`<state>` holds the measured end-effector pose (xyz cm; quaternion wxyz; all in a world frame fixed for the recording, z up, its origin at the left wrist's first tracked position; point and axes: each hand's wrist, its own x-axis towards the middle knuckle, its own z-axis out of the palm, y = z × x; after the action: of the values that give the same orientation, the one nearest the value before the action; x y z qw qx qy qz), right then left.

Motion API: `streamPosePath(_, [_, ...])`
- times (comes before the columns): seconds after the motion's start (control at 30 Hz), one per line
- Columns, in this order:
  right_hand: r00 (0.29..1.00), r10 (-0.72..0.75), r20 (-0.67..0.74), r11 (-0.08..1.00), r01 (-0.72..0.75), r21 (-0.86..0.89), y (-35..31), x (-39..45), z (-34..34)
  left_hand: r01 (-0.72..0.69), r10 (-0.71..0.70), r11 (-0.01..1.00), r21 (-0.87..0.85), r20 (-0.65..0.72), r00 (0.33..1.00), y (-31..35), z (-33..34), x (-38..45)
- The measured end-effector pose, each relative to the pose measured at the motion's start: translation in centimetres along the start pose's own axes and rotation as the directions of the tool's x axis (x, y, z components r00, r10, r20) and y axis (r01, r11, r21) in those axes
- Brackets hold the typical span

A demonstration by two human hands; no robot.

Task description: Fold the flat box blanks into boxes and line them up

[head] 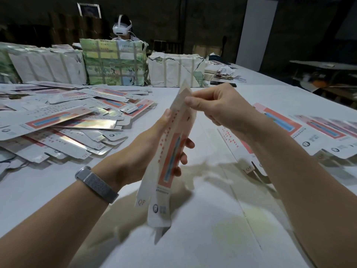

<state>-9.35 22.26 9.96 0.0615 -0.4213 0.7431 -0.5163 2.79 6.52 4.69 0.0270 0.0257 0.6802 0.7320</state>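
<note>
1. Dim storeroom behind; a wide white table (202,219) in front, with strapped paper bundles (116,62) along the far edge and a person in a headset (122,29) seated beyond them.
2. To the left, a loose heap of flat box blanks (63,122); to the right, a row of folded boxes (326,132) lying side by side.
3. Held up above the table, between both hands: one box blank (170,161), partly opened into a sleeve.
4. Left hand (154,146) wrapped round the middle, thumb on the near face, fingertips showing past the far edge.
5. Right hand (218,107) pinching the top flap between thumb and curled fingers.
6. Long axis near upright, leaning a little: top end pointing up and away, bottom flaps hanging toward the table near the body.
7. Likely light, thin printed card with a glossy face: stiff along the creases, easy to dent across a panel, perhaps a little slippery.
8. Best taken by the long edges at mid-length, with flaps worked at the scored folds only.
</note>
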Motion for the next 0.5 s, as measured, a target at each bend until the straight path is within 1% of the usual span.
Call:
streamPosePath(0.07, [1.000, 0.006, 0.009, 1.000, -0.006, 0.005, 0.13, 0.12, 0.26, 0.018, -0.018, 1.000, -0.006, 0.015, 1.000, -0.04, -0.08, -0.03])
streamPosePath(0.17, [0.995, 0.098, 0.018, 0.995, -0.098, 0.007, 0.31, 0.41, 0.09, 0.029, -0.030, 1.000, 0.010, 0.028, 0.999, -0.13, -0.15, 0.00])
streamPosePath(0.23, [0.993, 0.101, 0.062, 0.995, -0.100, -0.005, 0.42, 0.34, -0.27, 0.042, -0.042, 0.999, 0.001, 0.016, 0.999, -0.16, 0.01, 0.03])
streamPosePath(0.3, [0.993, 0.068, 0.096, 0.998, -0.069, 0.009, 0.53, 0.21, -0.41, 0.057, -0.056, 0.998, -0.037, 0.020, 0.998, -0.16, 0.22, 0.05])
streamPosePath(0.37, [0.997, 0.026, 0.069, 0.999, -0.028, 0.025, 0.63, 0.19, -0.08, 0.049, -0.048, 0.997, -0.055, 0.029, 0.998, -0.18, 0.44, 0.05])
streamPosePath(0.43, [1.000, -0.004, 0.004, 0.999, 0.004, 0.047, 0.70, 0.29, 0.29, 0.034, -0.032, 0.997, -0.065, 0.034, 0.999, -0.14, 0.60, 0.09])
streamPosePath(0.5, [1.000, 0.015, -0.020, 0.996, -0.013, 0.084, 0.50, 0.26, 0.24, 0.027, -0.022, 0.997, -0.073, 0.061, 0.998, -0.24, 0.67, 0.18])
